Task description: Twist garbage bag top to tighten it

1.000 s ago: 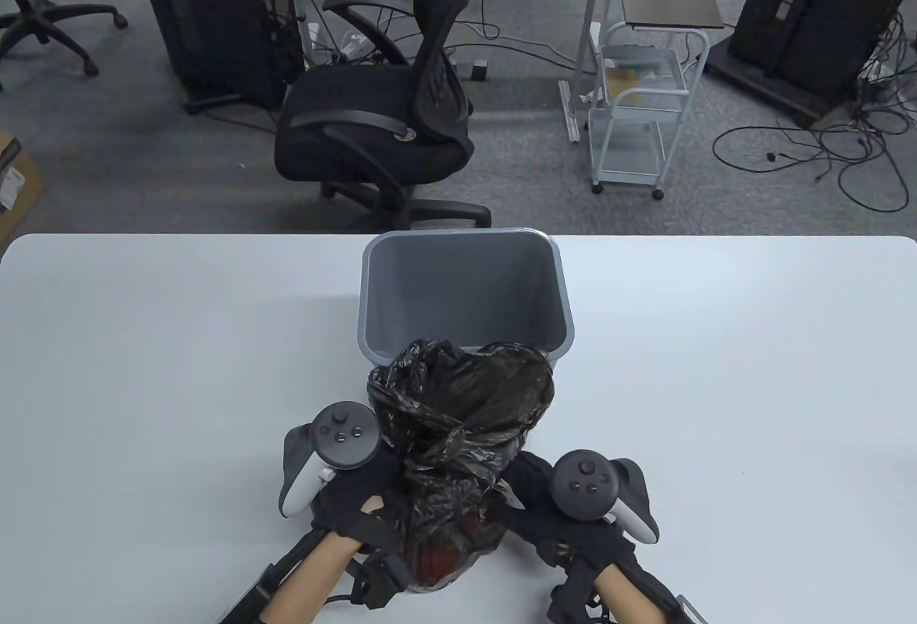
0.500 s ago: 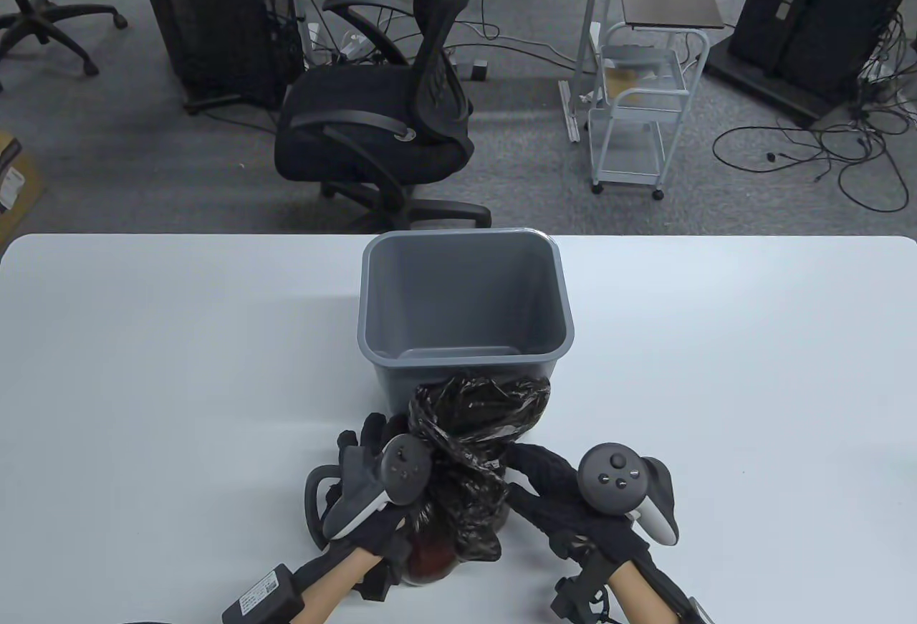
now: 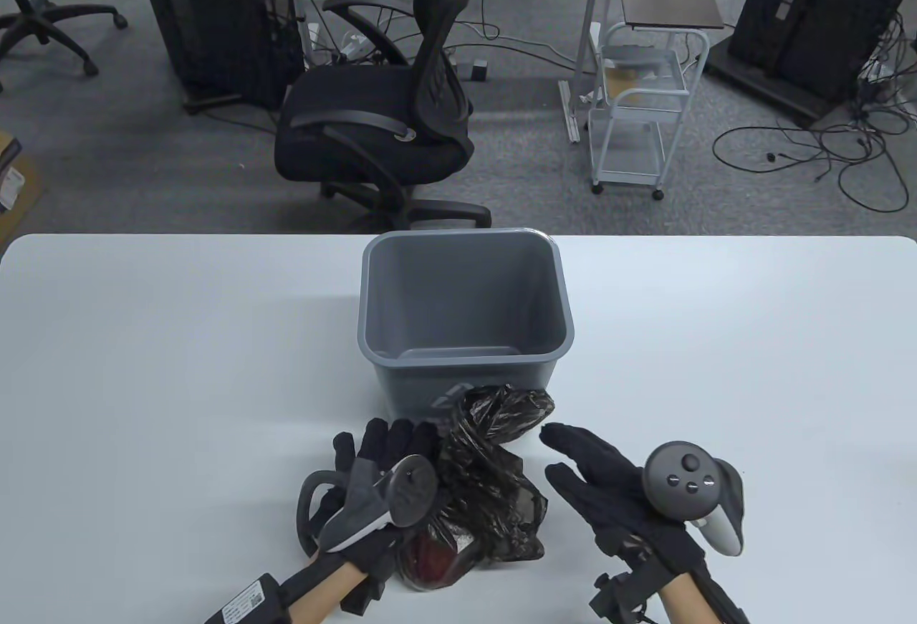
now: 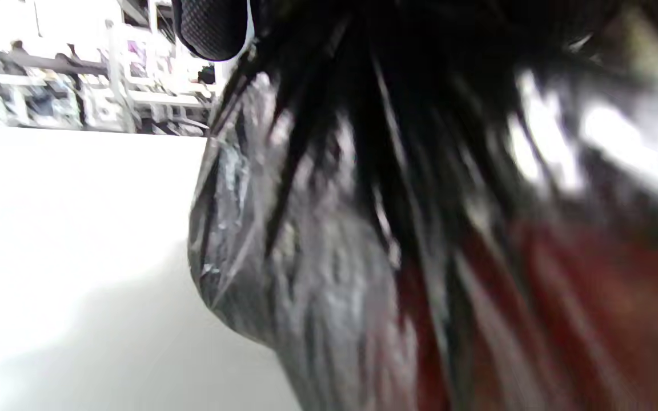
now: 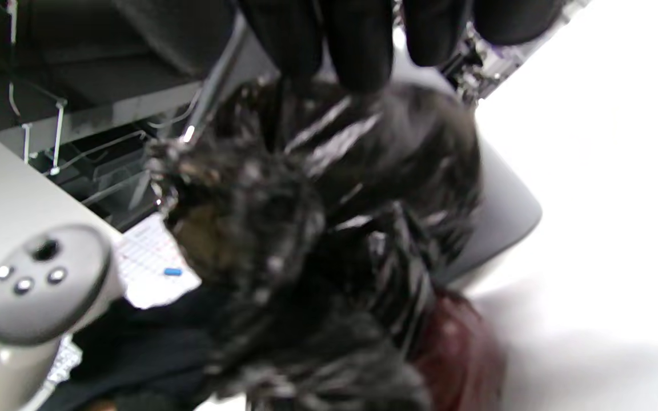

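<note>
A black garbage bag point(image 3: 494, 488) sits on the white table point(image 3: 179, 366) in front of the grey bin point(image 3: 466, 377). Its top is twisted into a rope-like neck point(image 3: 466, 448) with a loose end point(image 3: 509, 405) against the bin. Something red point(image 3: 433, 556) shows through its lower part. My left hand point(image 3: 390, 441) lies against the neck's left side, fingers stretched toward the bin. In the left wrist view the bag's pleats point(image 4: 329, 240) run up into that hand. My right hand point(image 3: 573, 459) is open with spread fingers, right of the bag and apart from it. Its fingertips point(image 5: 363, 45) hang above the bag point(image 5: 329, 228).
The grey bin has nothing in it and stands mid-table just behind the bag, its rim point(image 3: 369, 344) close to my left fingers. A black office chair point(image 3: 387, 115) and a white cart point(image 3: 637, 115) stand on the floor beyond the table's far edge.
The bag's top has sunk and slumped down in front of the bin. My right hand has let go and moved right, opening. My left hand has rolled over against the neck.
</note>
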A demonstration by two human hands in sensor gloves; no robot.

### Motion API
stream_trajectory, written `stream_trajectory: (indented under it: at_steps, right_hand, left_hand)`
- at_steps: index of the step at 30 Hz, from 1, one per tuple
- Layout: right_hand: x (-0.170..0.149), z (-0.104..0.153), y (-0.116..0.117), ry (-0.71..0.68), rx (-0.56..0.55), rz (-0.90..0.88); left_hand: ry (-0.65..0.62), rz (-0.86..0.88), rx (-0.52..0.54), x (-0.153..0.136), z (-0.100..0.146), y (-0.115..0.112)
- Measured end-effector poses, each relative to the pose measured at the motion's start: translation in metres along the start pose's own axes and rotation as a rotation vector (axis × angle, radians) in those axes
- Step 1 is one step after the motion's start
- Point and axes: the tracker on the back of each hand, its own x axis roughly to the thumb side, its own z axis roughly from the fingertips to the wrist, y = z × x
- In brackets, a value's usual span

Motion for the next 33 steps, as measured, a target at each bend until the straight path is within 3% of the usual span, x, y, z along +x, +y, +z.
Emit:
stream_trajectory:
  at_steps: [7,12,18,23,33]
  right_hand:
    - [-0.004,0.040,-0.030,-0.015,-0.100,0.124]
    - [-0.022,0.040,-0.011,-0.089,-0.300,0.374]
    - [-0.035,0.035,0.018,-0.074,-0.248,0.671]
    - [-0.044,0.030,0.025,-0.025,-0.176,0.715]
    - [-0.040,0.033,0.031,-0.054,-0.173,0.740]
  left_hand:
    - [0.030,-0.008,0.201,-0.042,0.068,0.031]
    - [0.090,0.026,0.366,-0.068,0.086,0.016]
    - [0.122,-0.037,0.238,-0.073,0.070,-0.010]
    - [0.112,-0.079,0.180,-0.068,0.064,-0.018]
    - [0.117,-0.043,0.173,-0.072,0.063,-0.018]
